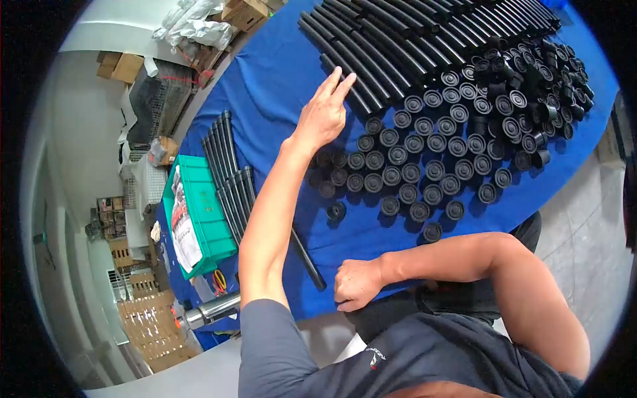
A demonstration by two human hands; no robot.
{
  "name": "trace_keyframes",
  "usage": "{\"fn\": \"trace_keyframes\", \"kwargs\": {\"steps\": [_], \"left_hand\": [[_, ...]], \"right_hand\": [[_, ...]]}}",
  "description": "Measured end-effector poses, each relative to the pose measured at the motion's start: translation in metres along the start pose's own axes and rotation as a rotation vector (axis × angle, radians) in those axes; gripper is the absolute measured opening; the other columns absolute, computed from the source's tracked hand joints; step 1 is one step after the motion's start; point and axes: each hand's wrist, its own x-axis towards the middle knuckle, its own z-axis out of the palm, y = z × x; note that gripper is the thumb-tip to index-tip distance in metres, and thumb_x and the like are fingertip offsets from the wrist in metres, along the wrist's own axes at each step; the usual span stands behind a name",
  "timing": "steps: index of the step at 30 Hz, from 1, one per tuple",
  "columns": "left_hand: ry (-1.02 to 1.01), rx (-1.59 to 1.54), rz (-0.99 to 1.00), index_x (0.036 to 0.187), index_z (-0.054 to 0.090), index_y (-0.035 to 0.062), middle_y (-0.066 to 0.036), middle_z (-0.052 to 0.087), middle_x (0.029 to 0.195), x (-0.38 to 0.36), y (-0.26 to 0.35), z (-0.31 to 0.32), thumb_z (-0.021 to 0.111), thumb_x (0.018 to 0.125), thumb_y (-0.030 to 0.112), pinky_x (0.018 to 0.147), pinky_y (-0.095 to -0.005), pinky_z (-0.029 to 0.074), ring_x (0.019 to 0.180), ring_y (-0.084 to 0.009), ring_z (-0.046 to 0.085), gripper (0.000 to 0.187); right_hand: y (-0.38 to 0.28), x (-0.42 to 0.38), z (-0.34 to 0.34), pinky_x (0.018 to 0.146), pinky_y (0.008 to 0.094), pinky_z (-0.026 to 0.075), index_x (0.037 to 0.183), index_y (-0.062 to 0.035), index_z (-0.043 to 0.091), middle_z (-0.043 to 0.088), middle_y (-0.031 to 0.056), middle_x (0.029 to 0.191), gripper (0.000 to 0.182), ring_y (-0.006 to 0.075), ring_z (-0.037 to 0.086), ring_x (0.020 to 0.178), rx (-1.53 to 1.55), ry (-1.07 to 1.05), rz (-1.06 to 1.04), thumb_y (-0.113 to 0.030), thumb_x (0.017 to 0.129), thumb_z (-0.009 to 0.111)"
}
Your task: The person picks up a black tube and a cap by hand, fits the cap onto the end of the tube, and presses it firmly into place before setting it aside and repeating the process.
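My left hand (325,111) reaches out over the blue cloth, its fingers stretched onto the nearest black tube (356,96) of a large batch. More black tubes (371,63) lie side by side in rows beyond the fingertips. Closed into a fist, my right hand (358,284) rests at the near edge of the table, with nothing seen in it. Between and beyond my hands spread many round black caps (411,174) with ringed faces. A single cap (336,212) sits apart from the others, below my left wrist.
Left of my forearm lie several black tubes with wider ends (229,152), one longer tube (306,259) pointing toward me. A green crate (211,245) holds a printed white bag (186,232). Near it are a metal cylinder (212,310) and scissors with yellow-red handles (219,280).
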Motion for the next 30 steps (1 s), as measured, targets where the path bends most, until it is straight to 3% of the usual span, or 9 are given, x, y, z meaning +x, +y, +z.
{"fn": "trace_keyframes", "kwargs": {"steps": [1, 7, 13, 16, 20, 24, 27, 29, 30], "left_hand": [[-0.024, 0.004, 0.005, 0.155, 0.041, 0.0152, -0.022, 0.038, 0.159, 0.006, -0.004, 0.005, 0.046, 0.086, -0.006, 0.118, -0.0428, 0.039, 0.143, -0.0382, 0.043, 0.073], [-0.132, 0.075, -0.051, 0.155, 0.041, 0.0139, -0.022, 0.038, 0.159, 0.013, -0.007, 0.023, 0.044, 0.082, -0.008, 0.121, -0.0418, 0.037, 0.147, -0.0358, 0.038, 0.076], [-0.148, 0.11, -0.129, 0.153, 0.044, 0.0126, -0.02, 0.041, 0.158, 0.004, -0.012, 0.023, 0.048, 0.086, -0.003, 0.116, -0.0433, 0.041, 0.147, -0.0349, 0.039, 0.069], [-0.001, 0.014, -0.185, 0.152, 0.046, 0.014, -0.022, 0.043, 0.156, 0.001, -0.009, 0.01, 0.045, 0.083, -0.007, 0.118, -0.0429, 0.039, 0.142, -0.0385, 0.044, 0.072], [-0.171, 0.069, -0.02, 0.145, 0.056, 0.0221, -0.025, 0.039, 0.158, -0.005, -0.019, 0.015, 0.048, 0.082, -0.006, 0.119, -0.0431, 0.038, 0.142, -0.0419, 0.043, 0.07], [-0.057, -0.022, -0.091, 0.135, 0.066, 0.0202, -0.028, 0.05, 0.149, -0.007, -0.03, 0.017, 0.051, 0.083, -0.004, 0.118, -0.0424, 0.039, 0.139, -0.0423, 0.047, 0.059], [-0.035, -0.088, -0.186, 0.13, 0.069, 0.0137, -0.031, 0.053, 0.144, -0.003, -0.038, 0.013, 0.059, 0.085, 0.015, 0.118, -0.0436, 0.039, 0.139, -0.0429, 0.048, 0.045], [-0.044, -0.116, -0.343, 0.129, 0.069, 0.0098, -0.034, 0.049, 0.147, -0.002, -0.029, 0.009, 0.064, 0.085, 0.035, 0.117, -0.0442, 0.038, 0.139, -0.0438, 0.047, 0.051], [-0.045, -0.073, -0.37, 0.131, 0.067, 0.0103, -0.034, 0.049, 0.147, -0.002, -0.025, 0.011, 0.065, 0.085, 0.037, 0.117, -0.0444, 0.038, 0.139, -0.0436, 0.047, 0.053]], "right_hand": [[0.001, 0.0, 0.002, 0.064, 0.0523, 0.053, 0.068, -0.005, 0.071, 0.069, 0.0177, 0.07, 0.035, 0.0407, 0.067, 0.071, 0.002, 0.002, 0.003, -0.034, 0.085, 0.062], [0.0, 0.0, 0.002, 0.068, 0.053, 0.054, 0.072, -0.0043, 0.072, 0.069, 0.0197, 0.073, 0.035, 0.0417, 0.068, 0.074, 0.009, -0.006, 0.01, -0.035, 0.085, 0.062], [-0.003, 0.0, -0.004, 0.069, 0.053, 0.054, 0.073, -0.0042, 0.073, 0.069, 0.0203, 0.074, 0.035, 0.0422, 0.068, 0.076, 0.008, -0.026, 0.028, -0.035, 0.084, 0.062], [-0.002, 0.001, -0.004, 0.069, 0.0538, 0.054, 0.073, -0.0041, 0.073, 0.069, 0.0204, 0.073, 0.035, 0.0425, 0.068, 0.076, 0.006, -0.025, 0.03, -0.035, 0.084, 0.062], [0.0, 0.001, -0.001, 0.068, 0.0543, 0.054, 0.072, -0.0037, 0.072, 0.069, 0.0205, 0.073, 0.034, 0.0429, 0.068, 0.075, 0.017, -0.026, 0.041, -0.034, 0.084, 0.062], [0.0, 0.001, -0.001, 0.068, 0.0542, 0.053, 0.072, -0.0033, 0.071, 0.069, 0.0205, 0.072, 0.033, 0.043, 0.067, 0.073, 0.026, 0.001, 0.028, -0.033, 0.084, 0.062], [-0.003, 0.0, -0.008, 0.067, 0.0502, 0.053, 0.071, -0.0037, 0.066, 0.069, 0.0153, 0.077, 0.035, 0.0387, 0.067, 0.077, -0.028, -0.061, 0.041, -0.033, 0.089, 0.062], [0.0, 0.001, -0.003, 0.067, 0.0528, 0.053, 0.072, -0.0026, 0.069, 0.068, 0.0191, 0.073, 0.033, 0.0415, 0.067, 0.074, 0.015, -0.02, 0.029, -0.032, 0.086, 0.062], [0.0, 0.0, -0.003, 0.067, 0.054, 0.053, 0.072, -0.0021, 0.07, 0.068, 0.021, 0.072, 0.033, 0.0428, 0.067, 0.073, 0.036, 0.0, 0.027, -0.032, 0.084, 0.063]]}}
